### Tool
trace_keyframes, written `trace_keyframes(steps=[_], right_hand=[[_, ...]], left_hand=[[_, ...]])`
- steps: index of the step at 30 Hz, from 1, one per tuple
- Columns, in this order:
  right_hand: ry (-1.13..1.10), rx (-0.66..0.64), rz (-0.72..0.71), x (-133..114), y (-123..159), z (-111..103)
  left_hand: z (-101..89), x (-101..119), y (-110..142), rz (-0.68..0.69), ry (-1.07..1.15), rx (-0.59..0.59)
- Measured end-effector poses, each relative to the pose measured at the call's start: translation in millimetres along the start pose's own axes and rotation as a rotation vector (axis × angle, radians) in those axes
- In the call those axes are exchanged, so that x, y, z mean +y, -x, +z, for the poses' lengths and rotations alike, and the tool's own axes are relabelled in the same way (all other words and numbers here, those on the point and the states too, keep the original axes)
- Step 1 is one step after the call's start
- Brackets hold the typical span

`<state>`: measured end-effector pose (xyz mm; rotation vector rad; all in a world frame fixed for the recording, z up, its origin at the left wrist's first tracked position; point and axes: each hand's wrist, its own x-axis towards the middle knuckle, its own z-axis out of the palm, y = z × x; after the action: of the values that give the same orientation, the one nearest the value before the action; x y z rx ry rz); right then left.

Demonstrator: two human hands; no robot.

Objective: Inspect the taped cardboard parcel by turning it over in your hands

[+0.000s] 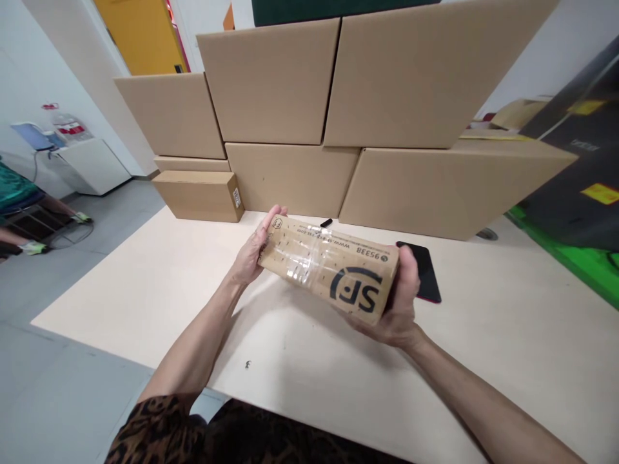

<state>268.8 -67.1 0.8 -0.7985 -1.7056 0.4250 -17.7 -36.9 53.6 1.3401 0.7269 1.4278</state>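
Two bare hands hold one small carton over the table [145, 303]. On the left, the left hand [251, 254] presses its fingers flat against the carton's left end, thumb up over the top edge. Between the hands sits the taped parcel [329, 267], a brown cardboard box wrapped in clear tape and printed with black lettering, tilted with its right end lower and lifted just clear of the table. On the right, the right hand [399, 306] cups the other end from below, its grip pressed onto the cardboard. Held end to end like this, even pressure from both palms would, I judge, keep the slick tape from slipping.

Counting leftward to rightward: one small closed box [198, 195] against the stack, six large cartons [290, 177] walled up behind, one dark marker-like piece [325, 223] on the table, and one black phone [428, 270] lying flat just beside the right hand.
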Motion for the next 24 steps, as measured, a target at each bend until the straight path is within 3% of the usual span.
trace_keyframes(steps=[3,7,12,16,21,24], right_hand=[[-0.151,0.072,0.094,-9,-5,-4],[-0.491,0.205,0.391,-21,-20,-7],[-0.806,0.362,0.683,-32,-41,-11],[-0.920,0.386,0.900,-31,-55,-21],[-0.917,0.338,1.085,-27,-62,-29],[-0.897,0.217,1.084,-31,-60,-25]], left_hand=[[4.2,2,4,0.141,-0.128,-0.022],[10.3,1,7,0.239,-0.257,-0.069],[22.1,4,12,0.114,-0.274,-0.231],[25.1,5,15,0.148,-0.375,-0.296],[18.0,0,10,0.477,-0.645,-0.366],[15.3,-5,7,0.557,-0.619,-0.296]])
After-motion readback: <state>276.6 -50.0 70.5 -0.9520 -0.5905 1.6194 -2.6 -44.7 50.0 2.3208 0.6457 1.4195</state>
